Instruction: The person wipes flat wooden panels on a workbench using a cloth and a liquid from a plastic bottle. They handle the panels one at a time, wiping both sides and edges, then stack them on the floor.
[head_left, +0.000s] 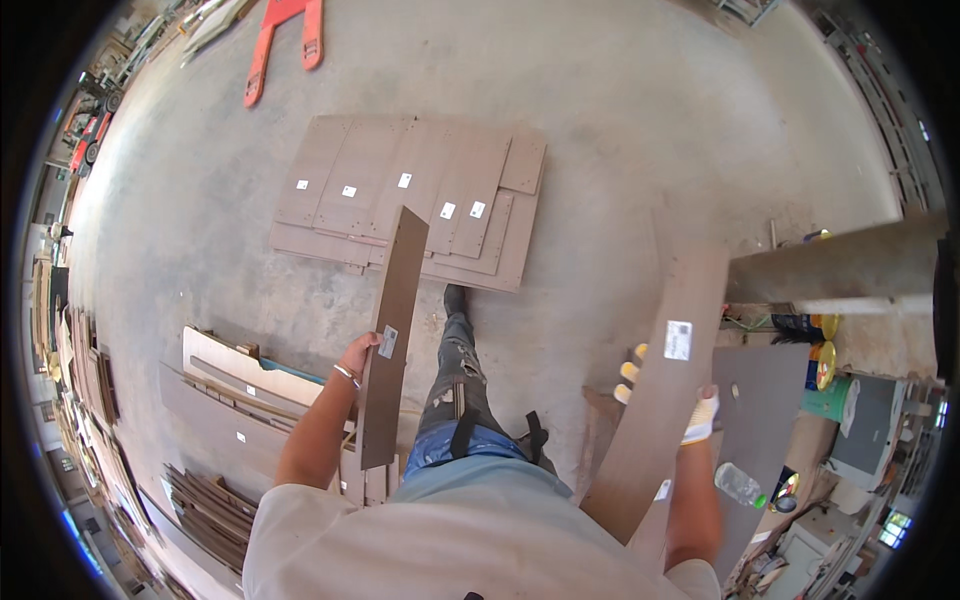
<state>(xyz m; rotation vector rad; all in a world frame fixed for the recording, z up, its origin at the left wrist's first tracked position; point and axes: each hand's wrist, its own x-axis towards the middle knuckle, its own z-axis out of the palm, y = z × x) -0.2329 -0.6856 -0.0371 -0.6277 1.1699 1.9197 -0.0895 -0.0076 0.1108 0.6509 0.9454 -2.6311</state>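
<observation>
My left hand (360,354), bare with a pale band at the wrist, grips the edge of a narrow brown board (395,270). This board stands tilted upward in front of my left side and bears a white label. On the right, my right hand (702,417) wears a white-and-yellow glove and is closed around a second, wider brown board (650,430), also labelled. Yellow glove fingertips show past that board's left edge; its far end is blurred. Ahead on the floor lies a stack of brown panels (420,170), several with white labels.
An orange pallet jack (262,55) stands at the far left. More boards (225,410) lie at my left. To the right are a grey-brown panel (765,400), a clear bottle (738,483) with a green cap, a green bucket (826,398) and a large beam-like surface (840,265).
</observation>
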